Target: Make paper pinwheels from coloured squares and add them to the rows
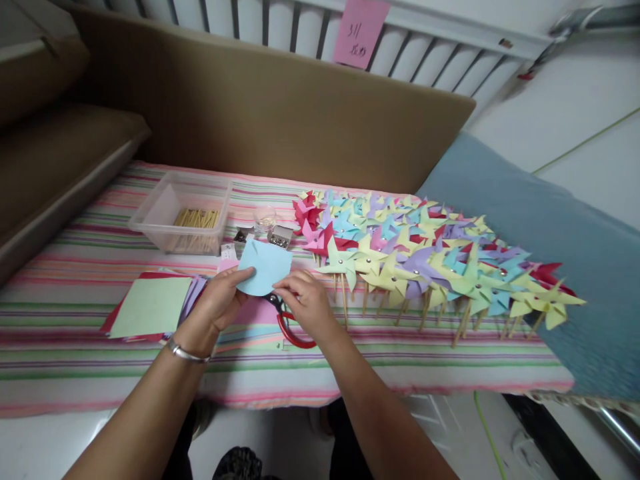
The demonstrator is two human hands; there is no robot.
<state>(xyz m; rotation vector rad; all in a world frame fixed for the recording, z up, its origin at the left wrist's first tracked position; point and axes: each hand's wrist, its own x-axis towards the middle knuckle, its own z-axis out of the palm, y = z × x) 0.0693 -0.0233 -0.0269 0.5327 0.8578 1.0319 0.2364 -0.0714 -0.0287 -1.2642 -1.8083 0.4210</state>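
Brown cushions [75, 153]: two, stacked, bounding the striped cloth [375, 373] on its left.
Paper squares [150, 307]: one loose pile, edges fanned, a pale green one on top; the number beneath cannot be counted. Striped cloth shows between the pile and the cloth's front edge.
Clear bin [150, 223]: one, behind the pile, rim open upward; its wooden sticks [197, 220] overlap too much to count.
Left hand [220, 300]: partly closed, thumb over the left side of the blue sheet [265, 267], fingers behind it; one bracelet [187, 351] at the wrist.
Blue sheet: one, between both hands, raised and tilted above the cloth, lower edge curving, well back from the front edge.
Small boxes [280, 237]: two, open, just beyond the sheet, with one round tub [265, 218] behind.
Brown board [275, 113]: one, upright, walling off the back.
Scissors [295, 333]: one pair, red-handled, lying under the hands, partly hidden.
Right hand [303, 300]: fingers curled, thumb and fingertips nearly together, pinching the sheet's lower right edge.
Pinwheels [415, 260]: dozens, too crowded to count exactly, filling the right side close to the right hand; a strip of striped cloth runs in front.
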